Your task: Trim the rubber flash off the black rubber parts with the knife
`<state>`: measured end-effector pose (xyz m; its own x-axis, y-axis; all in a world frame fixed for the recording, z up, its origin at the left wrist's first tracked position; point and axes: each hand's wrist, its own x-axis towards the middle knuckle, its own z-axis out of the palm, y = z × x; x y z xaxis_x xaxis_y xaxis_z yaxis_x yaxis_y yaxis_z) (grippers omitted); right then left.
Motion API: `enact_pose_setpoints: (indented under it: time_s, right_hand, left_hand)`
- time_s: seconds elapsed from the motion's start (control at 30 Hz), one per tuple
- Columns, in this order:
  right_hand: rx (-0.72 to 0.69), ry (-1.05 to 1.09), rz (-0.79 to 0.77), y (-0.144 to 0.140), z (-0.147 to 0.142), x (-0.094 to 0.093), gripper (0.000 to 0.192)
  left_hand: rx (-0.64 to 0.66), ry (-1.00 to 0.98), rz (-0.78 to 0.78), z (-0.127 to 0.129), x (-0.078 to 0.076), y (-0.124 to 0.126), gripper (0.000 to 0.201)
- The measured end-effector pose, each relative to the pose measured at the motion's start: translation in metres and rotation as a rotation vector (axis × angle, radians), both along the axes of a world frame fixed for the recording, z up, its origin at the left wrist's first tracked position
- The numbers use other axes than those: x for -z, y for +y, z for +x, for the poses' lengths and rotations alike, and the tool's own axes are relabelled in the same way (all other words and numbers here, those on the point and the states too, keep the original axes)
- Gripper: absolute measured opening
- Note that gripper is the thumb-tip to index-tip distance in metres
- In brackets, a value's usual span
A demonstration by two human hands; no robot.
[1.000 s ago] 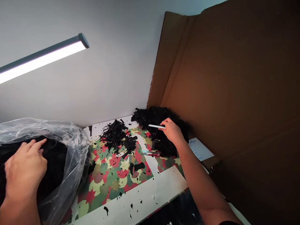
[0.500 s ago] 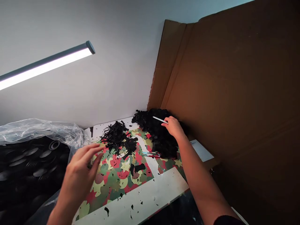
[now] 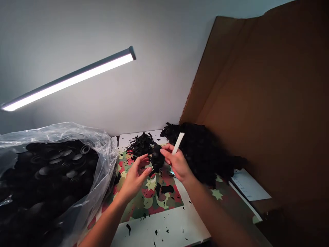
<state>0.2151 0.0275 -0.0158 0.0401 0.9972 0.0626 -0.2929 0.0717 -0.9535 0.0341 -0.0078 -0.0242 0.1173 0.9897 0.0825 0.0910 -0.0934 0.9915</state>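
Now that our left hand (image 3: 135, 176) has left the clear plastic bag of black parts (image 3: 100, 164), we pinch a small black round part (image 3: 156, 158) just beside it, our right hand (image 3: 177, 164) gripping a white stick (image 3: 178, 142).

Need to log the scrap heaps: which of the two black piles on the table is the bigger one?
The black pile against the cardboard sheet, right of the hands; the smaller pile sits nearer the wall, above the left hand.

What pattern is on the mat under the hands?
The mat has a camouflage-like print of green, red and cream patches with stars, seen in the head view.
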Motion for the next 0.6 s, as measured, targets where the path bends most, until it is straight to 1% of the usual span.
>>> enact_pose_setpoints:
  time_s: [0.1, 0.17, 0.23, 0.3, 0.37, 0.43, 0.47, 0.5, 0.6]
  right_hand:
    - [-0.110, 0.073, -0.079, -0.011, -0.027, 0.013, 0.036]
    - [-0.137, 0.081, -0.126, -0.017, -0.039, 0.022, 0.038]
    - [-0.136, 0.062, -0.135, -0.023, -0.047, 0.030, 0.040]
    - [-0.136, 0.014, -0.093, -0.026, -0.049, 0.034, 0.040]
    - [-0.168, -0.067, -0.024, -0.028, -0.048, 0.037, 0.039]
    - [-0.197, -0.156, 0.039, -0.028, -0.044, 0.038, 0.043]
    - [-0.181, -0.191, 0.072, -0.028, -0.042, 0.038, 0.047]
    - [-0.137, -0.212, 0.106, -0.027, -0.039, 0.038, 0.050]
    - [0.031, -0.221, 0.196, -0.026, -0.032, 0.037, 0.061]
  left_hand:
    - [-0.094, -0.075, -0.022, -0.001, 0.005, -0.003, 0.051]
    - [-0.151, -0.062, -0.037, -0.003, 0.008, -0.005, 0.048]
    - [-0.169, -0.040, -0.053, -0.005, 0.012, -0.006, 0.045]
    - [-0.167, -0.050, -0.075, -0.008, 0.015, -0.007, 0.047]
    - [-0.175, -0.096, -0.109, -0.010, 0.017, -0.007, 0.050]
    - [-0.199, -0.157, -0.138, -0.012, 0.018, -0.006, 0.051]
    - [-0.214, -0.187, -0.145, -0.013, 0.018, -0.006, 0.051]
    - [-0.233, -0.214, -0.146, -0.014, 0.018, -0.006, 0.051]
    - [-0.276, -0.237, -0.133, -0.017, 0.019, -0.008, 0.049]
